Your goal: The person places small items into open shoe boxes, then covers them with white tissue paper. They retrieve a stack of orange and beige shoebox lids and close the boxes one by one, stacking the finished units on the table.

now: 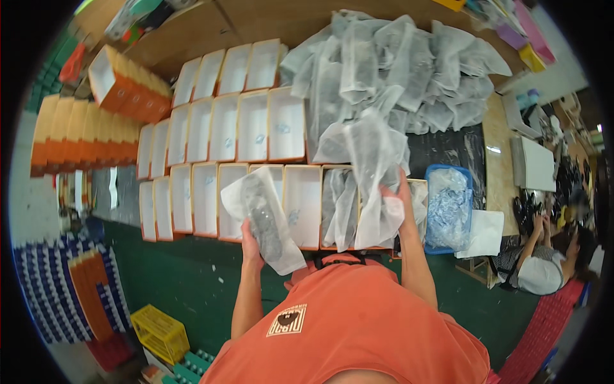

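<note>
My left hand [251, 244] is closed on the edge of a translucent white bag [263, 221] with a dark object inside, tilted over the front row of boxes. The object's kind is blurred by the wrapping. Another translucent wrapped bag [374, 169], its contents paler, hangs from my right hand [403, 200], whose fingers grip its side. Beneath that bag, a box in the front row holds similar wrapped bags [339, 208]. Left of it stand several open white-lined orange boxes [302, 200], arranged in rows.
A heap of wrapped bags [377, 61] covers the table's back. At right are a blue tray [469, 214] of clear plastic packets and white sheets [484, 233]. Nested orange boxes [83, 137] stand left. A co-worker [543, 272] sits far right; a yellow crate [160, 334] lies low left.
</note>
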